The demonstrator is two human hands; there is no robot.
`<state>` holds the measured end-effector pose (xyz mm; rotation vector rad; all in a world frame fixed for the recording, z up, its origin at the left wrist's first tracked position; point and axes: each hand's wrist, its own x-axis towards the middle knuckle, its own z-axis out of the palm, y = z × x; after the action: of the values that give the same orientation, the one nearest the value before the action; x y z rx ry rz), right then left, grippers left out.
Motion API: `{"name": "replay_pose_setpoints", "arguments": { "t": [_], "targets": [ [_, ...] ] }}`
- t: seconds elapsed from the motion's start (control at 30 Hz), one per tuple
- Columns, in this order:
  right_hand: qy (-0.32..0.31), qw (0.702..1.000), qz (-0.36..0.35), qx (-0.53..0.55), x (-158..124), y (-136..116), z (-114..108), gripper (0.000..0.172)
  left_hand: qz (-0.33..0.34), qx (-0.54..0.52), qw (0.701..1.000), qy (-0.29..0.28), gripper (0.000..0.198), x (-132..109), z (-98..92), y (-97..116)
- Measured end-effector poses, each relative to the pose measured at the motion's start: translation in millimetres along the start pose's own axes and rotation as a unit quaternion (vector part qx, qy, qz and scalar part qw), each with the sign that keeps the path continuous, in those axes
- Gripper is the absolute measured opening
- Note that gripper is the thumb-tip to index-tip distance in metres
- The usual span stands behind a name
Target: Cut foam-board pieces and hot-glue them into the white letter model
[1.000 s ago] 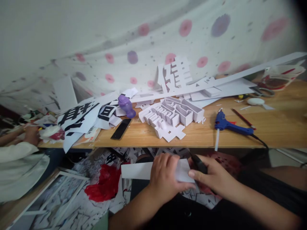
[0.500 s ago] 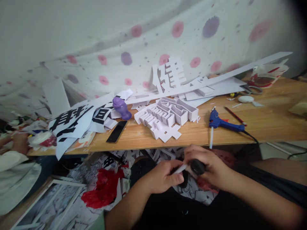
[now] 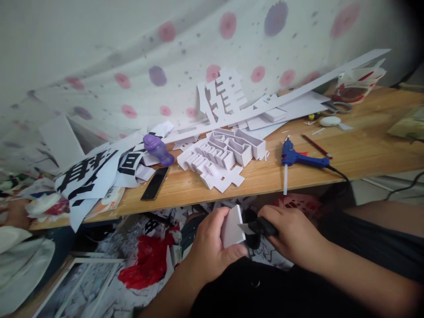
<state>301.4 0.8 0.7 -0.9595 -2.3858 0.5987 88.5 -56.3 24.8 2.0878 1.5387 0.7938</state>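
Okay, looks like we're trimming: left grip (image 3: 212,243) pinching the white board piece (image 3: 232,226) above our lap (image 3: 258,291), right grip (image 3: 291,229) wrapped around the black-handled knife (image 3: 266,226), blade (image 3: 245,229) at the board's edge. Next move probably wants steady, light pressure.

The one view looks forward and down from the person's head, wide and slightly tilted, so the wooden table (image 3: 364,154) climbs from left to right across the middle of the frame. Close to the lens, the left hand (image 3: 210,243) and right hand (image 3: 294,234) sit at lower centre, seen from above. The spotted sheet (image 3: 185,57) behind the table spans much of the top, farther off; another person's sleeve (image 3: 23,263) enters at lower left.
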Motion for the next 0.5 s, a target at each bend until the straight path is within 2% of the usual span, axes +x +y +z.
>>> {"name": "replay_pose_setpoints", "arguments": {
  "t": [0.3,0.5],
  "targets": [
    [0.056,0.998,-0.018,-0.039,2,1,4,0.005,0.032,0.018,0.999,0.030,0.064,1,3.7,10],
    [0.068,0.996,-0.013,-0.061,3,5,6,0.014,0.045,0.032,0.998,0.037,0.063,0,4.2,13]
  ]
}}
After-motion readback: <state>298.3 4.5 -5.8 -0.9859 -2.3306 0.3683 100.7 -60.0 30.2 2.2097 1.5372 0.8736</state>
